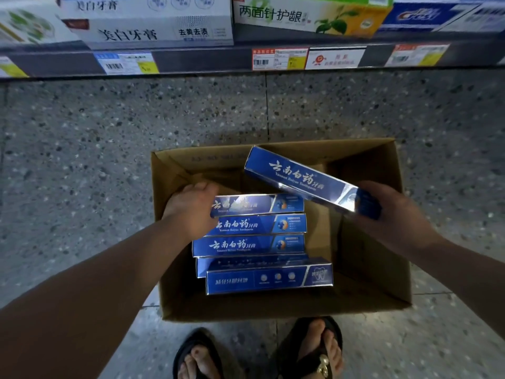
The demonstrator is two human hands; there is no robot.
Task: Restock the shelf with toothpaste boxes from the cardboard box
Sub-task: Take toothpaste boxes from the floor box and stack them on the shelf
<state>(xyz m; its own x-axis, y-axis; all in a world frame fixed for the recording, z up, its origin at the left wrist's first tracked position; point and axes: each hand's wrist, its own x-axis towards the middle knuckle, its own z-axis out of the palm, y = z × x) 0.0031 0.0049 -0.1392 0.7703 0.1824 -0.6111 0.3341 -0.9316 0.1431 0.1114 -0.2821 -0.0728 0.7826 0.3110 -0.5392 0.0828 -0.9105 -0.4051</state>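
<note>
An open cardboard box (377, 242) stands on the floor below me. Several blue toothpaste boxes (254, 246) lie stacked inside it. My right hand (393, 212) grips one blue toothpaste box (300, 177) by its near end and holds it tilted above the carton. My left hand (188, 206) reaches into the carton and grips the left end of the topmost stacked toothpaste box (257, 205). The shelf (191, 60) runs across the top of the view, with other toothpaste packs on it.
White toothpaste packs (147, 26) sit on the shelf at the left, green and yellow ones (308, 16) in the middle, blue ones (426, 16) at the right. Price tags (280, 58) line the shelf edge. Speckled floor lies between shelf and carton. My sandalled feet (259, 354) stand just behind the carton.
</note>
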